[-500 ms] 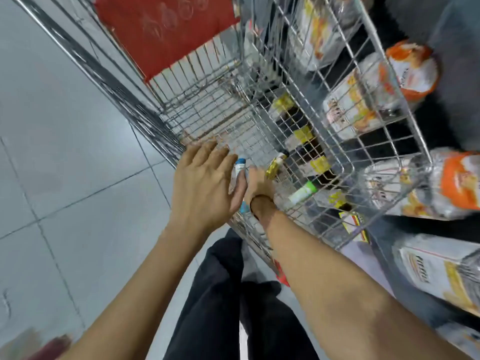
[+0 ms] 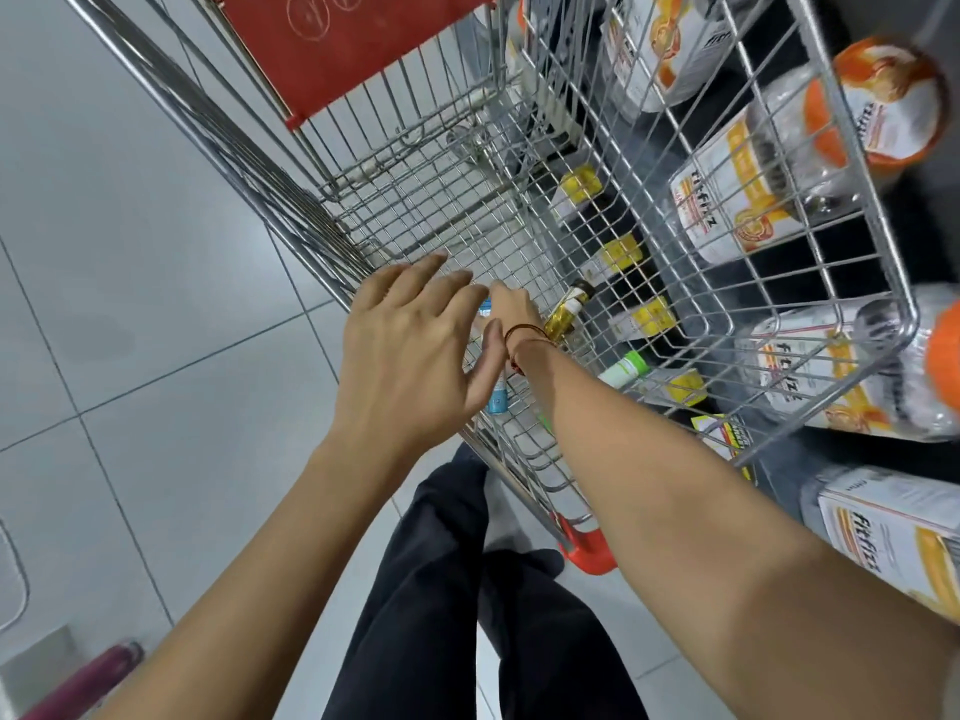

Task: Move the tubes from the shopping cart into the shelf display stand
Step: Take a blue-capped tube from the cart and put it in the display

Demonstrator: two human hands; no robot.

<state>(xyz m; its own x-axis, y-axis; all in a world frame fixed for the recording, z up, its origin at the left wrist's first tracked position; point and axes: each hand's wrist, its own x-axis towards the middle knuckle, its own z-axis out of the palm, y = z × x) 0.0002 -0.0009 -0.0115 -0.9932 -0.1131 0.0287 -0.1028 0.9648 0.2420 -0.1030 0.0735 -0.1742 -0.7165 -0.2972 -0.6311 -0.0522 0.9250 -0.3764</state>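
Both your hands reach into the shopping cart [image 2: 675,122]: left hand [image 2: 410,350] spread open, right hand [image 2: 511,309] grip indiscernible, beside a blue-capped tube [image 2: 497,400].

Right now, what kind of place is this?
Most likely a supermarket aisle: a silver wire shopping cart with a red plastic seat flap, on a pale grey tiled floor, beside orange-capped bottles with printed labels.

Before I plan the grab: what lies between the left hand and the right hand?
In the head view, a blue-and-white tube shows in the gap between the left hand and the right hand, over the cart's wire floor.
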